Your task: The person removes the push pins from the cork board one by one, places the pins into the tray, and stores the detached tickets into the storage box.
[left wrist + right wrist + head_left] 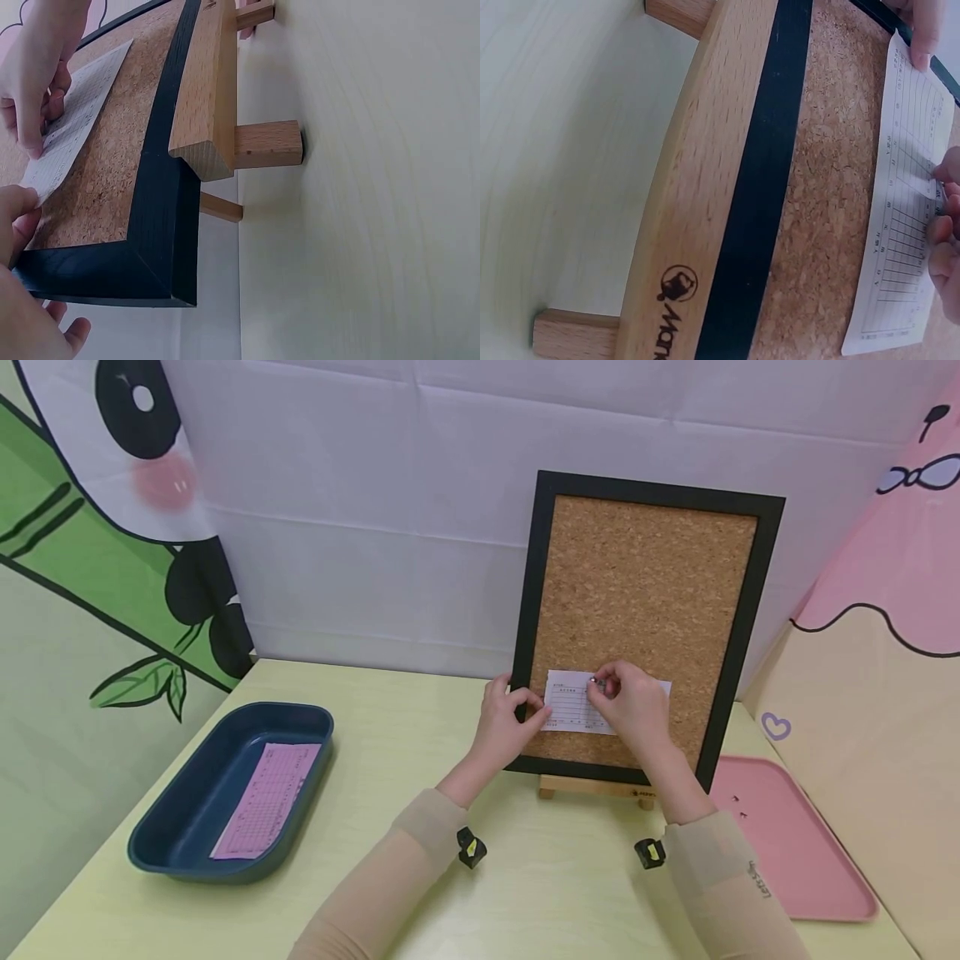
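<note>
A black-framed corkboard (pixel 645 577) leans upright on a small wooden stand (pixel 592 786). Low on the cork lies a white printed slip of paper (pixel 573 706) with ruled lines. At its left end, the thumb and forefinger of my left hand (pixel 504 720) pinch the slip's edge, while other fingers reach behind the frame (pixel 169 277). My right hand (pixel 633 706) pinches a tiny shiny pushpin (pixel 595 681) against the slip's upper middle. The fingertips mostly hide the pin. In the right wrist view the slip (pixel 900 255) lies along the cork, its lower edge showing.
A dark blue basin (pixel 161 852) on the left holds pink printed slips (pixel 266 802). To the right, partly behind the right forearm, lies a pink tray (pixel 810 860) with small pins (pixel 742 815) on it. A white cloth (pixel 337 527) hangs behind the pale table (pixel 405 710).
</note>
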